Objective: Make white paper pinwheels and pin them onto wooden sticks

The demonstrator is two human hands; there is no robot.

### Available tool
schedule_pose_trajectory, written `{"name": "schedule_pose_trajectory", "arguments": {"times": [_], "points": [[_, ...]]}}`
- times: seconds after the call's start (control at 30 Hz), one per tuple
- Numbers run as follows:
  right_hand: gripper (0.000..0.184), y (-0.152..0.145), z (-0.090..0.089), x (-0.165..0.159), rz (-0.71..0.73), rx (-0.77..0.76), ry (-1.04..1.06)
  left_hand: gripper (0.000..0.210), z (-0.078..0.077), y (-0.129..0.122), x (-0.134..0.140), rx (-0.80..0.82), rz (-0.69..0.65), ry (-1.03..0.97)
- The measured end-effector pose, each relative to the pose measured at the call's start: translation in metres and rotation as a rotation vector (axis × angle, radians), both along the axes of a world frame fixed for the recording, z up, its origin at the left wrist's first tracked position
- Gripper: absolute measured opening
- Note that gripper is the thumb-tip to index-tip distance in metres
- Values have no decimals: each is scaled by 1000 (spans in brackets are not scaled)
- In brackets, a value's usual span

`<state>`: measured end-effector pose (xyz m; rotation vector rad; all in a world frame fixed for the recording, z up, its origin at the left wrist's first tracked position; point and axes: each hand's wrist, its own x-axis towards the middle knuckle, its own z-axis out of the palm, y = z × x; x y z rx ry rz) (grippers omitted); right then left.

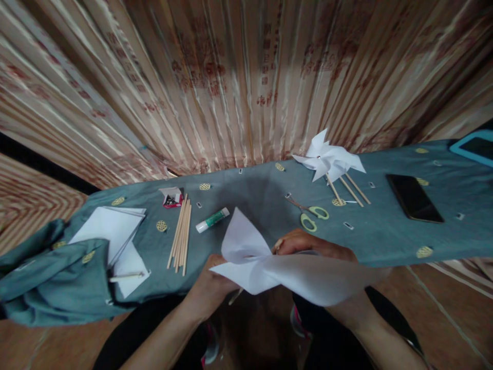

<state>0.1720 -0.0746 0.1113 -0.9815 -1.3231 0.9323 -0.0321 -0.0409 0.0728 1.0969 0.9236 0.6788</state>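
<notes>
Between my hands, just off the table's near edge, is a white paper pinwheel (265,272) with blades curled towards its middle. My left hand (217,285) is closed behind its left side, the fingertips hidden by the paper. A short end of a thin stick (235,296) shows below that hand. My right hand (308,244) is closed on the paper's far side near the centre, its fingers bent and partly covered by a blade. A glue stick (212,220) and green-handled scissors (310,211) lie just beyond my hands.
On the green cloth-covered table (254,190) are wooden sticks (181,236), a small box of pins (171,198), and paper sheets (110,226) at left. Finished pinwheels (327,158), a black phone (414,198) and a blue-edged device (472,146) lie right. A curtain (246,87) hangs behind.
</notes>
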Motion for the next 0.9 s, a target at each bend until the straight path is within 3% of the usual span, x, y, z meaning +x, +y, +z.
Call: {"name": "schedule_pose_trajectory", "arguments": {"times": [0.17, 0.3, 0.5, 0.67, 0.9], "points": [[16, 10, -15, -2, -48, -289, 238, 23, 9, 2, 3, 46, 5, 46], [19, 16, -22, -5, 2, -463, 383, 20, 10, 2, 5, 86, 13, 100], [23, 22, -24, -10, 49, -541, 516, 22, 5, 1, 3, 173, 36, 123], [26, 27, -29, -14, 51, -600, 568, 20, 10, 2, 4, 215, 26, 132], [32, 30, -35, -17, 43, -582, 563, 16, 1, 3, -1, 250, 31, 152]]}}
